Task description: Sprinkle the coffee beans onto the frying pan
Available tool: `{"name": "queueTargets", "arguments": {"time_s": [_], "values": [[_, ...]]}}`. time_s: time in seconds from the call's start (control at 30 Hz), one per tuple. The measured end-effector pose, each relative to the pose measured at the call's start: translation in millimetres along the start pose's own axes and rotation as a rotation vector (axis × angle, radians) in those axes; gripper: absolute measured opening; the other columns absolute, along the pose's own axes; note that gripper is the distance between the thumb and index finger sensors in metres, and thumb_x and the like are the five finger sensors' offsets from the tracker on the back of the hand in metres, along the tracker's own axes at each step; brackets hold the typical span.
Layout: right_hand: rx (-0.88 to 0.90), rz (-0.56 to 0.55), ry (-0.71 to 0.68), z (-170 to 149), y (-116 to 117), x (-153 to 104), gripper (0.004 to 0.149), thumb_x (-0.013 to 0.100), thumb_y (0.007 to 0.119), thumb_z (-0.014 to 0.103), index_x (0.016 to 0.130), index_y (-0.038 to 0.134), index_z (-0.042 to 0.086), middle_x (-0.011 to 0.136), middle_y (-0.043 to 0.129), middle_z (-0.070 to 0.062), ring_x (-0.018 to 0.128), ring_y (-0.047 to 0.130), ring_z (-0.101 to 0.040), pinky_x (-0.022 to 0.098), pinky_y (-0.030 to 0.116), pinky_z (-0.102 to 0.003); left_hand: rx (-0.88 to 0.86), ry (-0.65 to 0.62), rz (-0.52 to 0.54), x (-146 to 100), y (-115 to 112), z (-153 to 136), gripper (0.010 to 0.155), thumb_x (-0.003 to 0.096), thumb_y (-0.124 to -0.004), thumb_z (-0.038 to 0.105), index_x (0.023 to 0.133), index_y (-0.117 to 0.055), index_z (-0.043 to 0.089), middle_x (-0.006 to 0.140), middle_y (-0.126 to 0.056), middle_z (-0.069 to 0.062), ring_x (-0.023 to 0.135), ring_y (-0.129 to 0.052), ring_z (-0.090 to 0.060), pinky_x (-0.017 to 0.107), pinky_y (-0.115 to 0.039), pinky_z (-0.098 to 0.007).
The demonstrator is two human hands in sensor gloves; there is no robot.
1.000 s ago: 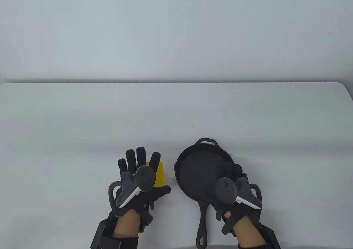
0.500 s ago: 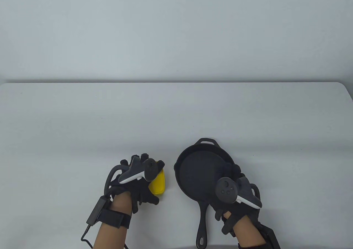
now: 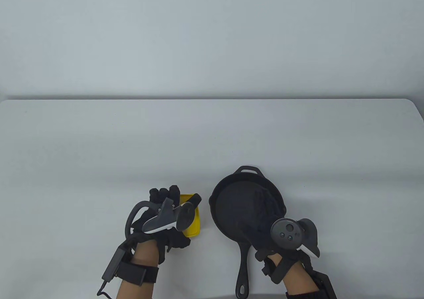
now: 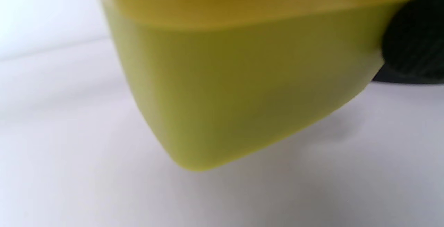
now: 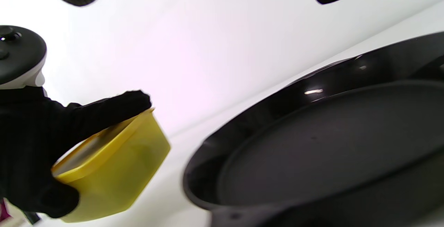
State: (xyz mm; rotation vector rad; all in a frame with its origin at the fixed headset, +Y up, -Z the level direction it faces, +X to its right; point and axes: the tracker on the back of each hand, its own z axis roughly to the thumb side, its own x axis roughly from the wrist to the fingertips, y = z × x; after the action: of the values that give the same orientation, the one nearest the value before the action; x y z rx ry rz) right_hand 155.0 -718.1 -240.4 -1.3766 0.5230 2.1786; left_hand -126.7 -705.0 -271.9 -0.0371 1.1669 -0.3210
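Two things matter for your coming move, and the bigger one is the pan (image 3: 246, 206): it sits on the tabletop (image 3: 212, 133) in the lower centre-right of the table view, with its long handle running straight down toward the bottom edge and its small loop handle toward the top. Its floor looks bare, so no beans have landed yet as far as you can see.

Next in size, your right hand (image 3: 271, 219) hovers over the lower right of the pan, its fingers (image 3: 263, 198) spread apart and holding nothing; in the right wrist view the fingertips hang above the pan without touching it.

Your left hand (image 3: 165, 219) sits left of the pan and grips the tub (image 3: 193, 224), a small yellow container, with the thumb hooked over its upper rim and the other fingers (image 3: 162, 193) curled round its far side. The tub lies just beside the pan's left rim, apart from it, and looks tilted and lifted off the tabletop in the wrist views. Its contents are hidden, so you cannot tell how many beans it holds.

The left hand is the one placed to pour: the pan lies to the tub's right, so you would carry it rightward over the rim before tipping.
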Motion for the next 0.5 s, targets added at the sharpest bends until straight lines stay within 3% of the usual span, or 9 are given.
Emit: {"name": "queueTargets", "arguments": {"time_s": [0.13,0.23,0.33,0.4,0.5], "values": [[0.188,0.035,-0.046,5.9,5.4,0.3,0.093,0.057,0.053,0.069,0.108,0.003,0.010,0.110,0.003,-0.025,0.101,0.043,-0.058,0.067,0.056,-0.062,-0.112,-0.059,0.112,-16.5,15.9,30.1,0.116,0.0150,-0.086,0.085,0.102,-0.016,0.053,0.116,-0.027,-0.021,0.104,-0.048,-0.046,0.081,-0.040,-0.066],[0.353,0.160,-0.033,4.9,18.5,2.5,0.096,0.057,0.052,0.071,0.104,-0.005,0.010,0.102,-0.009,-0.028,0.095,0.044,-0.066,0.063,0.064,-0.061,-0.154,-0.107,0.185,-21.3,18.8,52.5,0.116,0.0148,-0.087,0.085,0.104,-0.020,0.052,0.116,-0.030,-0.022,0.104,-0.050,-0.047,0.080,-0.041,-0.067],[0.637,0.314,0.015,-2.5,37.4,5.9,0.095,0.059,0.053,0.069,0.098,-0.015,0.015,0.094,-0.019,-0.030,0.089,0.048,-0.070,0.058,0.069,-0.059,-0.199,-0.172,0.275,-25.3,18.7,69.9,0.116,0.0153,-0.086,0.086,0.105,-0.022,0.051,0.116,-0.033,-0.023,0.103,-0.053,-0.048,0.079,-0.044,-0.067],[0.805,0.355,-0.006,-5.6,45.5,9.6,0.092,0.062,0.057,0.059,0.095,-0.018,0.017,0.091,-0.021,-0.030,0.082,0.062,-0.064,0.053,0.075,-0.052,-0.230,-0.215,0.278,-26.5,20.6,76.2,0.116,0.0163,-0.087,0.086,0.106,-0.024,0.049,0.115,-0.034,-0.025,0.103,-0.054,-0.050,0.078,-0.044,-0.068],[0.833,0.334,-0.004,-9.5,45.9,11.7,0.085,0.063,0.058,0.049,0.099,-0.013,0.019,0.094,-0.017,-0.029,0.075,0.071,-0.056,0.051,0.077,-0.051,-0.218,-0.197,0.318,-30.9,21.7,77.0,0.114,0.0188,-0.084,0.088,0.108,-0.027,0.045,0.116,-0.032,-0.023,0.105,-0.050,-0.049,0.079,-0.041,-0.067]]}}
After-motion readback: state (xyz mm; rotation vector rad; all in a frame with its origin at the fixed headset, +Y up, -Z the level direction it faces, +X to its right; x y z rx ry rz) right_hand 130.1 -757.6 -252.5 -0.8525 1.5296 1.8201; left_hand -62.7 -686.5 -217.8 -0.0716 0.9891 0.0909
